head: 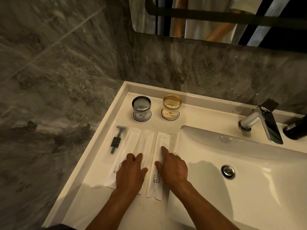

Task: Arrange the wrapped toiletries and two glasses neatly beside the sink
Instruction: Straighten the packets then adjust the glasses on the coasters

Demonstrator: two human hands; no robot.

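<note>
Two glasses stand upside down on round coasters at the back of the white counter (93, 171): a grey-tinted glass (141, 108) on the left and an amber glass (172, 106) to its right. In front of them lie a wrapped black razor (116, 140) and three long white packets side by side. My left hand (132, 171) rests flat on the left packet (123, 155) and the middle packet (146, 143). My right hand (172, 166) presses flat on the right packet (159, 165), printed "BRUSHING TEETH", forefinger stretched forward.
The white basin (240, 171) with its chrome drain (228, 171) lies to the right of the packets. A chrome tap (260, 120) and a dark bottle (295, 128) stand at the back right. Grey marble walls close off the left and back; a mirror hangs above.
</note>
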